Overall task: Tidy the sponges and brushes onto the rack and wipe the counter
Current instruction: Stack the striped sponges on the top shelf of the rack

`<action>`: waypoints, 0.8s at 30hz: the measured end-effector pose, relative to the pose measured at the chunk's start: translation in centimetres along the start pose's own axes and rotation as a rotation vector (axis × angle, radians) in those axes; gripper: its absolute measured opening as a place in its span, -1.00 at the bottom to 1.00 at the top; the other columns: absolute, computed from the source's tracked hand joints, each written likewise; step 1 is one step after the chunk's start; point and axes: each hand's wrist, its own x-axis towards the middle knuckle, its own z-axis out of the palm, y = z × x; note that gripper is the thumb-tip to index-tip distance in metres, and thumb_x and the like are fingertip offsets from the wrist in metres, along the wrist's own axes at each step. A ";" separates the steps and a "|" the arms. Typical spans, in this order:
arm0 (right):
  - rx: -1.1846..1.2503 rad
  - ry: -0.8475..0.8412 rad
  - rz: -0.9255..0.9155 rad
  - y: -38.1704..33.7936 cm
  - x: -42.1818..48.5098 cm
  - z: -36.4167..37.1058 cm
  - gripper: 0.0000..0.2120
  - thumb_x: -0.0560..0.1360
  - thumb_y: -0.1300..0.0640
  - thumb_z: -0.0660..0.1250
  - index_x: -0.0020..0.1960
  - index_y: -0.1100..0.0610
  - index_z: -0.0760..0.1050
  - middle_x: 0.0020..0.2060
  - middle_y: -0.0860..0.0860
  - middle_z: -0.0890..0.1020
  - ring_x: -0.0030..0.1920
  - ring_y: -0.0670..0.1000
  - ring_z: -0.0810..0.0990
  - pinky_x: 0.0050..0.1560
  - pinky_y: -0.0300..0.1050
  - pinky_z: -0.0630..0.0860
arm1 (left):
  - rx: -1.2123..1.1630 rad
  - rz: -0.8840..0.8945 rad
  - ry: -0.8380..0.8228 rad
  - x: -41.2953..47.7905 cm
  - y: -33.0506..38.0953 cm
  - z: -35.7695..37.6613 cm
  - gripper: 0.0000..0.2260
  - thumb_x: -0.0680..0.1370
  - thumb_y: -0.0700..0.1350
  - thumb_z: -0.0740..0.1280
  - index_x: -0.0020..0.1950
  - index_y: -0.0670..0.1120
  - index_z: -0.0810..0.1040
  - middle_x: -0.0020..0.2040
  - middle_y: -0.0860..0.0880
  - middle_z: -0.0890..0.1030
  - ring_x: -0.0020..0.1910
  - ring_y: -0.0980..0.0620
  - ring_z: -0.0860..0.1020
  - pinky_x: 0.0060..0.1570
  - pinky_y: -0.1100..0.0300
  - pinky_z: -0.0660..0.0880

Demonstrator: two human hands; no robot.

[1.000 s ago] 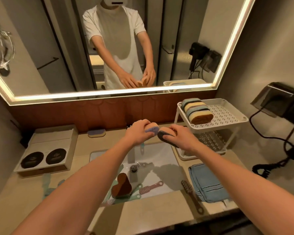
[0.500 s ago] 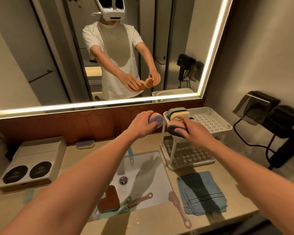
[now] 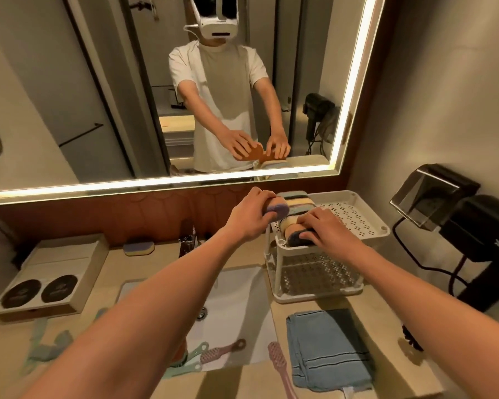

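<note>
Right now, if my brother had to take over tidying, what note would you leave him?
The left hand grips a purple-faced sponge beside the sponge row on the rack, not yet set down.
The right hand holds a dark-faced sponge at the row's front end, on the top shelf.
Done: several sponges stand in a row up there.
Left: place both held sponges, fetch the back sponge from the counter, gather the pink brushes and green brushes around the sink, then wipe with the blue cloth.
</note>
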 end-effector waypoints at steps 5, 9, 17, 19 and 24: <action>-0.017 0.031 -0.046 0.7 0.5 1.5 -0.64 0.62 -0.07 0.28 0.39 -0.06 0.41 0.30 0.04 0.39 0.24 0.07 0.37 0.27 0.06 0.44 | 0.009 -0.005 0.028 1.0 0.9 1.4 -0.60 0.60 0.05 0.34 0.42 0.00 0.42 0.24 0.01 0.44 0.12 0.04 0.48 0.11 0.11 0.47; -0.094 0.069 -0.095 1.3 0.6 2.4 -0.62 0.62 -0.07 0.27 0.41 -0.04 0.38 0.32 0.05 0.41 0.28 0.10 0.36 0.28 0.09 0.39 | 0.028 -0.003 0.029 1.3 1.2 2.5 -0.60 0.60 0.03 0.34 0.42 -0.01 0.42 0.23 0.01 0.39 0.07 0.05 0.49 0.09 0.13 0.50; 0.076 0.093 -0.112 2.3 0.6 1.0 -0.61 0.63 -0.11 0.23 0.40 -0.02 0.42 0.31 0.01 0.44 0.29 0.05 0.34 0.31 0.07 0.33 | 0.057 -0.013 0.039 2.8 2.3 3.1 -0.61 0.60 -0.03 0.34 0.41 -0.08 0.42 0.23 -0.03 0.38 0.11 -0.04 0.51 0.16 -0.04 0.54; 0.145 0.176 -0.091 2.5 1.0 0.1 -0.67 0.62 -0.06 0.25 0.33 0.02 0.46 0.23 -0.01 0.49 0.21 0.03 0.39 0.24 0.08 0.40 | 0.055 -0.006 0.048 3.5 2.8 3.2 -0.60 0.60 -0.04 0.33 0.42 -0.10 0.41 0.24 -0.05 0.37 0.12 -0.09 0.52 0.19 -0.08 0.53; 0.196 0.298 -0.101 3.4 2.5 -1.7 -0.63 0.56 0.07 0.34 0.32 0.08 0.34 0.21 0.00 0.43 0.17 0.02 0.41 0.12 0.04 0.50 | 0.008 0.002 0.050 5.2 4.9 3.8 -0.53 0.61 -0.10 0.29 0.50 -0.15 0.30 0.34 -0.14 0.36 0.28 -0.14 0.45 0.34 -0.12 0.42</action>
